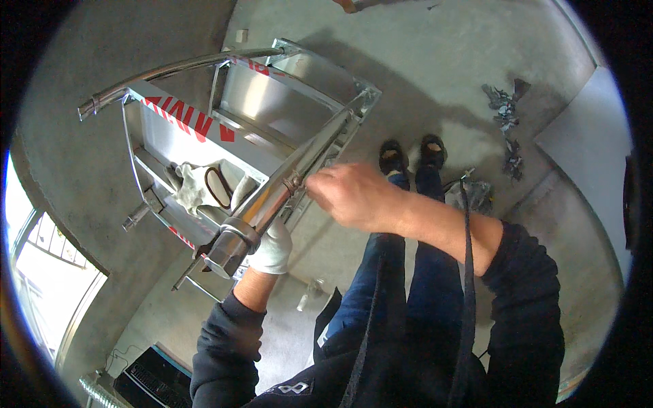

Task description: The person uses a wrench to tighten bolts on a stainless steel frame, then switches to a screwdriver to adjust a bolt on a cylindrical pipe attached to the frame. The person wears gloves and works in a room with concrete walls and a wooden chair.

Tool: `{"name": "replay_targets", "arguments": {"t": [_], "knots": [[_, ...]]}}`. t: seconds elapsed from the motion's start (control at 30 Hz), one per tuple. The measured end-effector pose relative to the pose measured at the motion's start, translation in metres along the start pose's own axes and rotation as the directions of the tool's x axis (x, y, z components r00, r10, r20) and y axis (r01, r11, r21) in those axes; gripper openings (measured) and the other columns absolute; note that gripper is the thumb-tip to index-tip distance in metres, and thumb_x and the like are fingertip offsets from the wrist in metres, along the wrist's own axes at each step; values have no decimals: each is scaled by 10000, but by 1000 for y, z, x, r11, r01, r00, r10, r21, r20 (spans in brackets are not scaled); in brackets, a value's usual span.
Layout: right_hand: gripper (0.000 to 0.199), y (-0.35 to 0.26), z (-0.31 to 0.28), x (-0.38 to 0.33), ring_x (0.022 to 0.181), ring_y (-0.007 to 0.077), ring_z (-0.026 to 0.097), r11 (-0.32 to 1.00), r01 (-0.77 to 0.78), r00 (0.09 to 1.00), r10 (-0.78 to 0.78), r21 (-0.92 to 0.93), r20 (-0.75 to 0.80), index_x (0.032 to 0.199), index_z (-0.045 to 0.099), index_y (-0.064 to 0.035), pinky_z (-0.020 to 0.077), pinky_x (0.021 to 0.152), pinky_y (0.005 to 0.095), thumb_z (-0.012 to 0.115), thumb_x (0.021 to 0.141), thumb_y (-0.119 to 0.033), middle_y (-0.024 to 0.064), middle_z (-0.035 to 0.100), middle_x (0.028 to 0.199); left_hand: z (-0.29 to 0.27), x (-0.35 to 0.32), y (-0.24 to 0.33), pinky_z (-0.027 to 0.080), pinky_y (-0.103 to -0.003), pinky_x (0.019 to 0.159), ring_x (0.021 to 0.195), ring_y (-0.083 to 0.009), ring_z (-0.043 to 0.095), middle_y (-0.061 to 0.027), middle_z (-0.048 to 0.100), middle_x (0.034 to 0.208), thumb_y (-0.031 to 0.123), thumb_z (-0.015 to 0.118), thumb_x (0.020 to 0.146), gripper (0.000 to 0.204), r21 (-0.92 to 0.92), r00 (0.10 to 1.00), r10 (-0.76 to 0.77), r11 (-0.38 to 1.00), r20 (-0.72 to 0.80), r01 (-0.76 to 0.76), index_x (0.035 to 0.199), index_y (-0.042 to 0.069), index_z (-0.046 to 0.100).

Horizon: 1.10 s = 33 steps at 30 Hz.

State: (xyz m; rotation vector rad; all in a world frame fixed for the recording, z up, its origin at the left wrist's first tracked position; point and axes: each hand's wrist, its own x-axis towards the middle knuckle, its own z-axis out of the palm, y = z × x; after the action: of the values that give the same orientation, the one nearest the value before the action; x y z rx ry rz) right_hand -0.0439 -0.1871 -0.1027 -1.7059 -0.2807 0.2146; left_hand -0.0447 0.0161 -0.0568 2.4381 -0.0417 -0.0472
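Bare grey concrete floor [462, 68] spreads below and beyond the right hand [350, 196], crossed by soft shadow. Left of the left hand [273, 248] rises a rough grey wall [129, 34]; farther left, a bright window [58, 279] glares white behind a railing [58, 238]. Well right of the right hand is a pale panel [588, 156].

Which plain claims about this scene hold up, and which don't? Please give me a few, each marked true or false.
The left hand wears a white glove. True.
The right hand is gloved too. False: the right hand is bare.
A loose work glove lies on the metal frame. True.
The person's trousers are bright yellow. False: they are blue jeans.
Red markings show on the metal frame. True.
The window is at the picture's right edge. False: the window is at the left.
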Motion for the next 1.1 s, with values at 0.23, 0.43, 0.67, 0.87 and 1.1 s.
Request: {"name": "replay_targets", "arguments": {"t": [0.23,0.43,0.67,0.87,1.1], "knots": [[258,-24,-8,-4,446,70,426,411,-512,838,433,754,333,875,549,-21,348,429,227,431,987,-221,72,604,617,-2,3,14,439,-363,932,1086,-234,545,-130,537,1196,396,554,924,554,-64,997,-5,998,83,10,1261,-29,440],[267,-28,2,-5,418,55,391,162,-460,817,463,873,344,896,550,-21,300,392,203,419,995,-232,87,596,612,-4,3,15,441,-361,925,1077,-235,551,-123,545,1183,356,549,930,495,-77,990,-61,995,129,71,1243,-16,452],[265,-34,1,-1,398,55,376,104,-474,785,500,874,367,891,549,-23,265,364,209,434,989,-240,97,593,612,0,3,21,434,-366,927,1084,-235,546,-116,546,1181,316,537,939,450,-60,997,-20,998,71,24,1244,-4,451],[274,-43,3,4,378,70,381,86,-524,706,601,847,376,830,539,-23,278,354,227,443,973,-235,105,586,582,0,4,14,434,-361,921,1081,-227,544,-114,548,1178,329,521,946,440,-137,994,-12,990,106,27,1236,4,461],[266,-43,2,9,377,70,363,254,-536,729,621,805,289,782,536,-35,256,358,225,468,955,-225,101,577,574,-3,2,7,434,-367,926,1086,-229,543,-118,547,1179,352,524,944,485,-152,986,0,988,166,25,1265,1,433]]}}
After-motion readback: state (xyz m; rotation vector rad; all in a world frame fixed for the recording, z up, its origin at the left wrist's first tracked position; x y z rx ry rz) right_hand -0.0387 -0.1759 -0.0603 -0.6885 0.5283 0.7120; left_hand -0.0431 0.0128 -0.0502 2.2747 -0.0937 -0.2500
